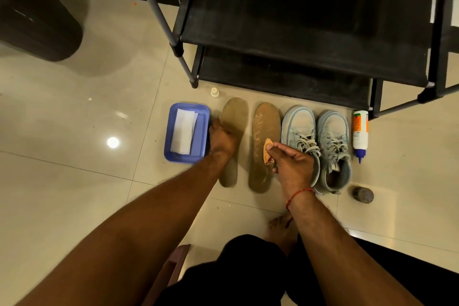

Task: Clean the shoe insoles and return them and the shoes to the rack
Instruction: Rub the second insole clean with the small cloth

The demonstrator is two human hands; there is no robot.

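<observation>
Tray (167, 139) of white wipes sits farthest left; beside it the left hand (222, 140) grips the left insole (236, 112) by its edge. Next lies the right insole (265, 119), marked with a white squiggle, its long axis pointing away from the person. The right hand (293, 166), nearer it, pinches a stained cloth (267, 150) over its middle, so wiping likely runs lengthwise. Shoes (299, 124) stand just right.
</observation>
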